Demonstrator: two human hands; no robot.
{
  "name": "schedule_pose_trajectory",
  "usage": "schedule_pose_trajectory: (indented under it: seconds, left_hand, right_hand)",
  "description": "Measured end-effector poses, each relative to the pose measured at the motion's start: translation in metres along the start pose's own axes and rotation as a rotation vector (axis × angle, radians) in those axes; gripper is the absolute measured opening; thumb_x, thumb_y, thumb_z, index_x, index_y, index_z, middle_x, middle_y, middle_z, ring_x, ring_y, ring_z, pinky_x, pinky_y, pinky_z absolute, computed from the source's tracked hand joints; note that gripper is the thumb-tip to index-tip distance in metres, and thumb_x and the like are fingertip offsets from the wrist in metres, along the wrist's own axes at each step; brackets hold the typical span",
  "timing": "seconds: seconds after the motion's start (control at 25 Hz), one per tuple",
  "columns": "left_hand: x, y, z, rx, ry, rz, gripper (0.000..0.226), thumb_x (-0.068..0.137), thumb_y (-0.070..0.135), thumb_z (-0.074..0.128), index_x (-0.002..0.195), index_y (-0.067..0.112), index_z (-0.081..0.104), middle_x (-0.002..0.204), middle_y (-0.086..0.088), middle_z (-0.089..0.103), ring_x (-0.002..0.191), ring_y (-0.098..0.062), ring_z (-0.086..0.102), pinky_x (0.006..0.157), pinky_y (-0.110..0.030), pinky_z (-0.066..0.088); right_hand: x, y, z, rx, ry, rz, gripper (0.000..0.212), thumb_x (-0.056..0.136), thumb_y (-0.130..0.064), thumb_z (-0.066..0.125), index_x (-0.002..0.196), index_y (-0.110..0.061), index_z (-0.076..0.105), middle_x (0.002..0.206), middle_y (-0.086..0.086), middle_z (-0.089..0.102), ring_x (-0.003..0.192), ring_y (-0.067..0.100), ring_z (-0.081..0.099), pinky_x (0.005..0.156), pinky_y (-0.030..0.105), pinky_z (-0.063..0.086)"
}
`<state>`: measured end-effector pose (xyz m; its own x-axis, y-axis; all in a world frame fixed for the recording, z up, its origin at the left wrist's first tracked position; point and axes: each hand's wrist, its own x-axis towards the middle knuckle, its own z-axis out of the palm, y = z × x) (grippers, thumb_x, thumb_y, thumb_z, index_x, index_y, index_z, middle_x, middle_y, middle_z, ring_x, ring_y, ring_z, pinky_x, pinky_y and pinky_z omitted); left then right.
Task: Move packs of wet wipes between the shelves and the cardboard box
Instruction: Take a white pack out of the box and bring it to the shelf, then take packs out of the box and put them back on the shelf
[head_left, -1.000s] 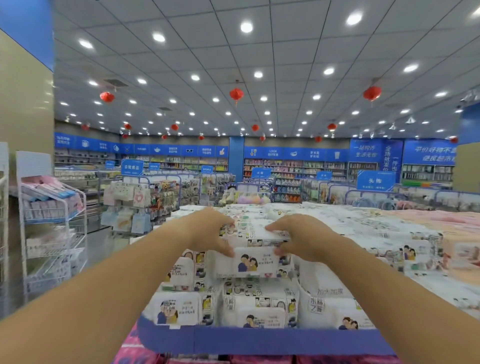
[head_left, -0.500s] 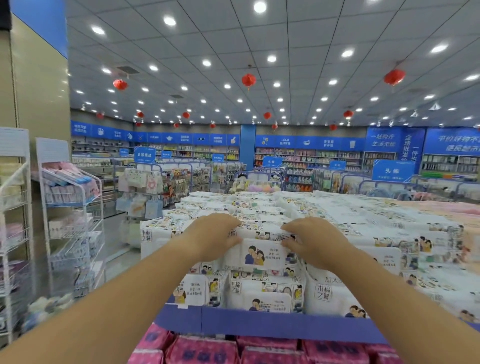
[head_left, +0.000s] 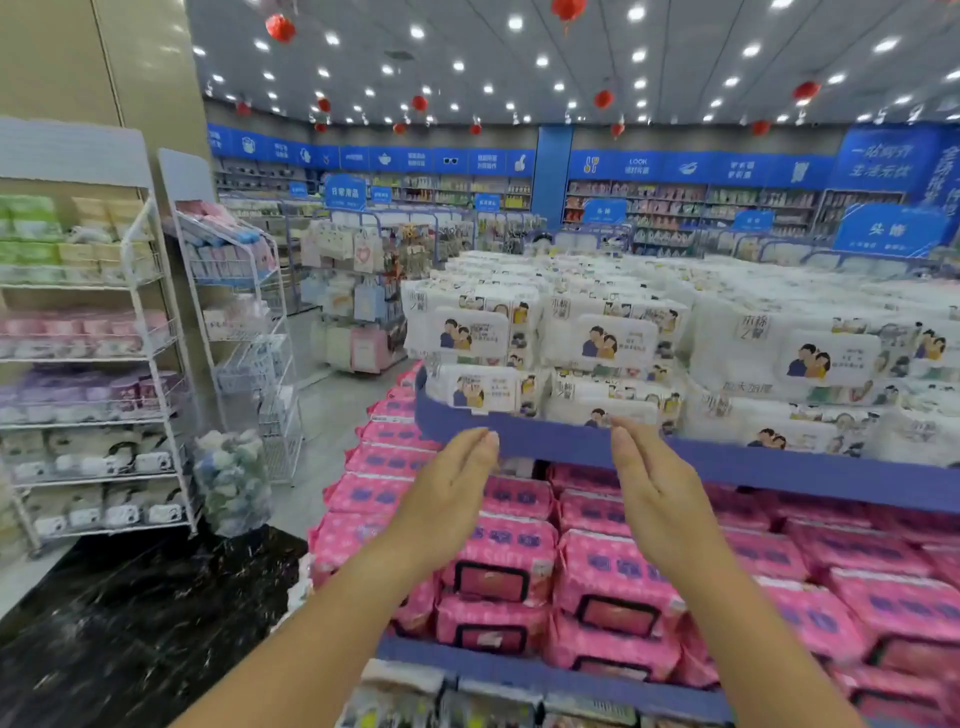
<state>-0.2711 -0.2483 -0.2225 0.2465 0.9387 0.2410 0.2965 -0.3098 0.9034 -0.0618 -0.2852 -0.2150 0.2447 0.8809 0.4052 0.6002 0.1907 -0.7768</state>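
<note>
Hovering at the centre of the frame, the left hand (head_left: 449, 499) and the right hand (head_left: 660, 501) had palms turned toward each other, apart, fingers straight and holding nothing, in front of the blue shelf edge (head_left: 779, 470). White packs of wet wipes (head_left: 597, 343) sat stacked above that edge, centre to upper right; pink packs (head_left: 613, 582) filled the shelf below, lower right.
</note>
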Motion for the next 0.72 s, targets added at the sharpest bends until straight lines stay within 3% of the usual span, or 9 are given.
schedule_pose_trajectory:
  seconds: [0.16, 0.32, 0.44, 0.6, 0.72]
  left_hand:
    - [-0.074, -0.071, -0.031, -0.019, -0.08, -0.138, 0.051, 0.105, 0.051, 0.033, 0.151, 0.029, 0.041, 0.14, 0.022, 0.041, 0.135, 0.003, 0.035, 0.108, -0.019, 0.022]
    - [-0.151, -0.172, -0.063, -0.049, -0.235, -0.365, 0.067, 0.095, 0.069, 0.036, 0.151, 0.033, 0.039, 0.147, 0.022, 0.041, 0.135, -0.002, 0.039, 0.113, -0.03, 0.03]
    - [-0.219, -0.243, -0.071, -0.039, -0.332, -0.517, 0.052, 0.103, 0.055, 0.039, 0.149, 0.032, 0.041, 0.139, 0.02, 0.042, 0.129, -0.001, 0.039, 0.105, -0.025, 0.03]
    - [-0.306, -0.331, -0.067, 0.07, -0.419, -0.706, 0.051, 0.106, 0.05, 0.037, 0.152, 0.027, 0.04, 0.141, 0.019, 0.04, 0.131, -0.001, 0.036, 0.104, -0.02, 0.026]
    - [-0.357, -0.402, -0.047, 0.118, -0.428, -0.841, 0.048, 0.105, 0.051, 0.039, 0.145, 0.025, 0.047, 0.136, 0.016, 0.055, 0.12, 0.002, 0.047, 0.102, -0.021, 0.031]
  right_hand:
    - [-0.094, 0.014, 0.064, 0.043, -0.022, 0.193, 0.048, 0.107, -0.039, 0.038, 0.149, -0.017, 0.047, 0.151, -0.004, 0.048, 0.134, 0.005, 0.041, 0.106, 0.02, 0.027]
    - [-0.207, 0.033, 0.143, 0.052, -0.117, 0.473, 0.056, 0.105, -0.051, 0.033, 0.152, -0.023, 0.042, 0.152, -0.011, 0.044, 0.14, 0.009, 0.04, 0.111, 0.026, 0.03]
    - [-0.29, 0.056, 0.194, 0.019, -0.211, 0.627, 0.052, 0.106, -0.048, 0.033, 0.149, -0.022, 0.045, 0.141, -0.015, 0.047, 0.135, 0.009, 0.042, 0.106, 0.024, 0.03]
    - [-0.39, 0.108, 0.252, -0.024, -0.382, 0.807, 0.052, 0.107, -0.043, 0.034, 0.151, -0.016, 0.043, 0.154, 0.001, 0.045, 0.143, 0.018, 0.04, 0.106, 0.022, 0.027]
    - [-0.447, 0.162, 0.286, -0.054, -0.498, 0.9, 0.046, 0.107, -0.039, 0.034, 0.144, -0.017, 0.05, 0.138, 0.003, 0.056, 0.128, 0.02, 0.05, 0.093, 0.019, 0.029]
